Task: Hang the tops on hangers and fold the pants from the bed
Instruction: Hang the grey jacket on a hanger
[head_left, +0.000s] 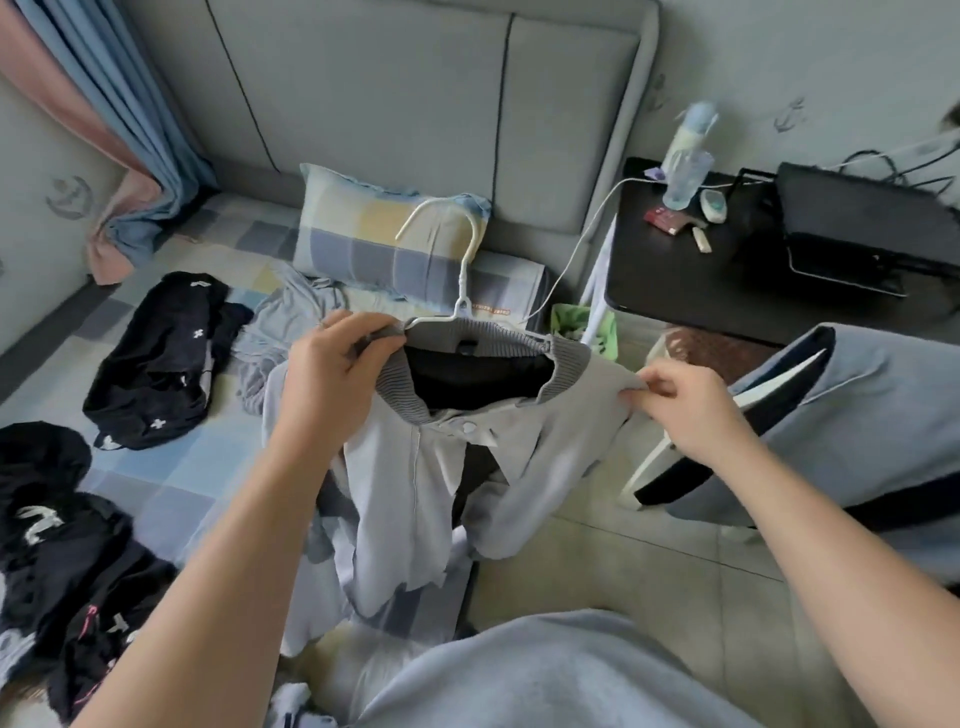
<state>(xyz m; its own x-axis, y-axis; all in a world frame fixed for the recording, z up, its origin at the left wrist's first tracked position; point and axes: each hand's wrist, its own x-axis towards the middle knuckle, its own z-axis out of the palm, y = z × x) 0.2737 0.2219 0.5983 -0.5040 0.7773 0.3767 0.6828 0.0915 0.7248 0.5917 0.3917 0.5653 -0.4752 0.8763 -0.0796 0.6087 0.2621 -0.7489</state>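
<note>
Closest to the camera, two bare forearms reach forward over a soft grey-blue garment worn by the person. The left hand (332, 371) has its fingers clenched on the ribbed, darker grey collar of a pale grey jacket (415, 478), at the collar's left end. The right hand (685, 405) pinches the smooth fabric of the jacket's right shoulder between thumb and fingers. The jacket hangs limp between the hands, above the edge of the bed (171, 483), its front open with a round snap near the neck and a dark lining inside. A thin white plastic hanger (462, 280) sits inside the neck opening, its curved hook rising above the collar.

On the checked blue and cream bedsheet to the left lie crumpled black clothes with white marks (156, 364), and a heap of dark garments (62, 545) nearer the lower left. A rumpled light blue garment (291, 322) lies behind the left hand. Farther back, a checked rectangular pillow (384, 239) leans against a padded grey headboard (415, 93). To the right stands a black surface (691, 280) carrying a translucent bottle (685, 156) and small items.
</note>
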